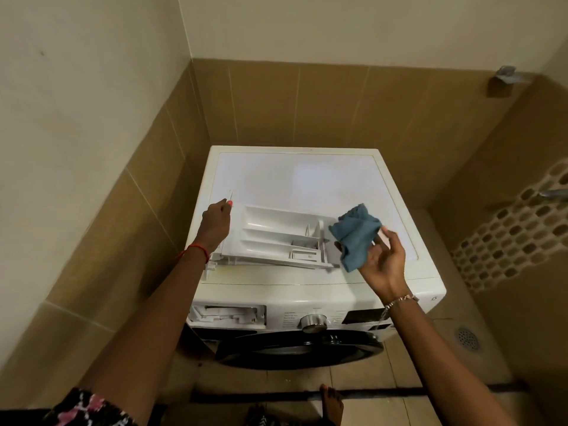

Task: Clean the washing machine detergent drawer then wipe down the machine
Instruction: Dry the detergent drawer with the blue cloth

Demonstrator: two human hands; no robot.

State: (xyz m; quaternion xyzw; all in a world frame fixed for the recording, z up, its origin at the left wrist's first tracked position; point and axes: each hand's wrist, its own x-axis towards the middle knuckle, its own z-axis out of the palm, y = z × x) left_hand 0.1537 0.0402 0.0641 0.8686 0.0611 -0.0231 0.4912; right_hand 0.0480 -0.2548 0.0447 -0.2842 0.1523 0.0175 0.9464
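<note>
Toes of a bare foot (332,401) showed nearest to us on the tan floor (399,379). Just past them stood the white washing machine (307,293). We saw its dark round door (301,348) low on the front. Above the door a silver dial (313,322) sat in the middle. The open slot (227,315) gaped at the left of the panel. A round drain (467,338) lay in the floor to the right of the machine.

Our two hands reached over the machine's top, well apart, one at each end of the drawer (276,238). The drawer lay flat on the lid near the front edge, compartments facing up. Our left hand (216,222), a red thread (196,250) on its wrist, was curled against the drawer's left end. We could not tell whether its fingers gripped the plastic. Our right hand (384,259), with a bracelet (399,301) on its wrist, pinched a blue cloth (355,236). The cloth hung bunched by the drawer's right end. Whether it touched the drawer we could not tell.

Beyond the machine rose the tan tiled wall (307,103).
</note>
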